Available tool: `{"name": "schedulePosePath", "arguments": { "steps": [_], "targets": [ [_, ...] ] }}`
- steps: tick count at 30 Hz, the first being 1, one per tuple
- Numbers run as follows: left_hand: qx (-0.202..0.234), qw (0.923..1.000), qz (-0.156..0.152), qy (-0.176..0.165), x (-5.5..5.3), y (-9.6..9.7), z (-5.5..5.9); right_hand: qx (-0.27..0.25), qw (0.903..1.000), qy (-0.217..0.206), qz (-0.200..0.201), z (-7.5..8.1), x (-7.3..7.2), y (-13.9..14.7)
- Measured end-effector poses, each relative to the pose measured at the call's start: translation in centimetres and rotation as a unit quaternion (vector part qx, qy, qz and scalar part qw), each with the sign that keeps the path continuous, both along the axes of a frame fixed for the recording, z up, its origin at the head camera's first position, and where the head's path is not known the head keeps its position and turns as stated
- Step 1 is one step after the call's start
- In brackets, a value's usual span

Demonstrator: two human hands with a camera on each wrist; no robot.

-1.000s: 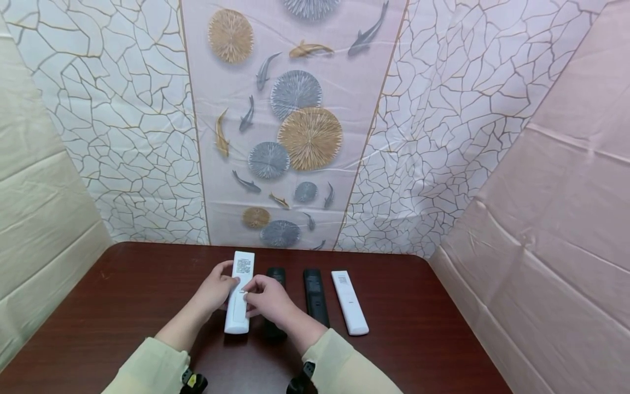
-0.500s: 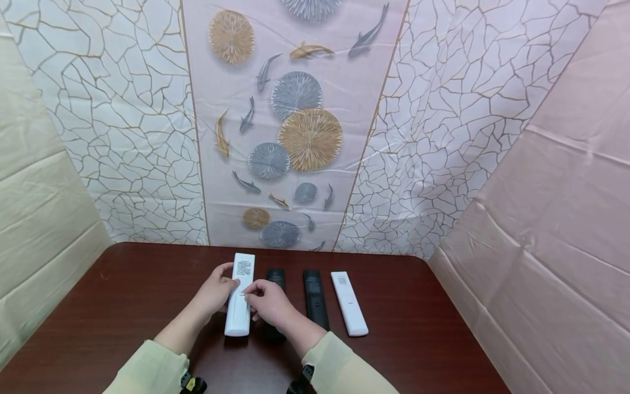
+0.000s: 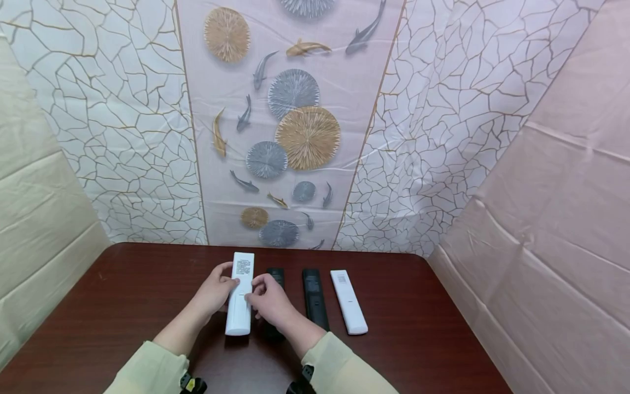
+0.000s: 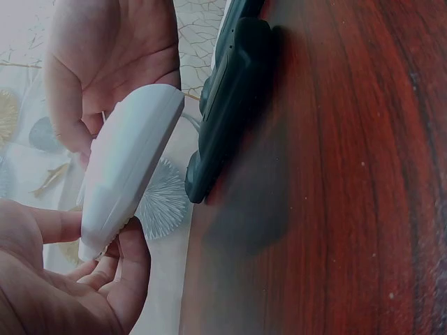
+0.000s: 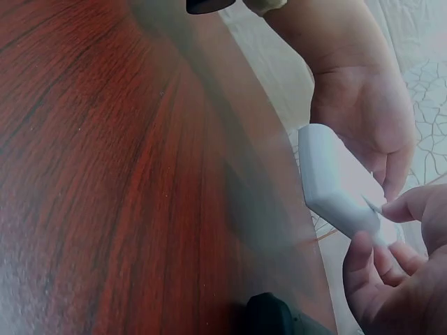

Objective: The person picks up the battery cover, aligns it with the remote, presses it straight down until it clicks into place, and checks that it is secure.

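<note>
My left hand [image 3: 216,290] grips a white remote control [image 3: 238,320] by its left side, its thumb on the back. The remote is held up off the table, back side up, with a printed label at the far end. My right hand [image 3: 270,302] is at the remote's right edge, its thumb tip beside the small latch of the battery cover. In the right wrist view its curled fingers [image 5: 360,255] pinch the remote's side, and a thin sliver stands out from the back near one fingertip. The left wrist view shows my left fingers [image 4: 133,269] curled under the keys.
A black remote [image 3: 276,275] lies partly hidden under my right hand. Further right lie another black remote [image 3: 315,298] and a second white remote [image 3: 349,303], back up. The dark red wooden table [image 3: 403,328] ends at a patterned cloth [image 3: 307,137] behind.
My right index finger has moved from near the latch out to the remote's right edge, while the thumb stays by the latch. My left hand keeps its grip and the remote has hardly moved.
</note>
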State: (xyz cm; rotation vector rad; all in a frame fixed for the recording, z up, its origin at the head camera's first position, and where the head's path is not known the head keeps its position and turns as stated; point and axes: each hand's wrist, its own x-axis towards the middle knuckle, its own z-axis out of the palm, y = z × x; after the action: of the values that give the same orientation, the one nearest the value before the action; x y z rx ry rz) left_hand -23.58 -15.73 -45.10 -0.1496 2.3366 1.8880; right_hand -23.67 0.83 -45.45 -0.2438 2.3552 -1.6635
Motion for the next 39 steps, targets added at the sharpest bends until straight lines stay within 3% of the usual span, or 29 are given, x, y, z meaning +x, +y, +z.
{"name": "schedulePosePath", "arguments": {
  "steps": [4, 12, 25, 39],
  "targets": [
    [0.004, 1.0, 0.0, -0.003, 0.0, 0.0, 0.1, -0.043, 0.9986, -0.031, -0.003, -0.1, -0.4, 0.1],
    [0.011, 0.9999, -0.001, -0.004, 0.0, 0.0, 0.5, -0.127, 0.9865, -0.103, 0.01, -0.1, -1.0, 0.2],
    [0.021, 0.9998, 0.002, -0.005, 0.0, 0.0, 0.8, -0.156, 0.9801, -0.122, 0.008, 0.2, -0.9, 0.3],
    [0.015, 0.9998, 0.005, -0.007, -0.3, -0.1, 0.5, -0.141, 0.9837, -0.112, 0.0, 0.2, -0.8, 0.0]
  ]
}}
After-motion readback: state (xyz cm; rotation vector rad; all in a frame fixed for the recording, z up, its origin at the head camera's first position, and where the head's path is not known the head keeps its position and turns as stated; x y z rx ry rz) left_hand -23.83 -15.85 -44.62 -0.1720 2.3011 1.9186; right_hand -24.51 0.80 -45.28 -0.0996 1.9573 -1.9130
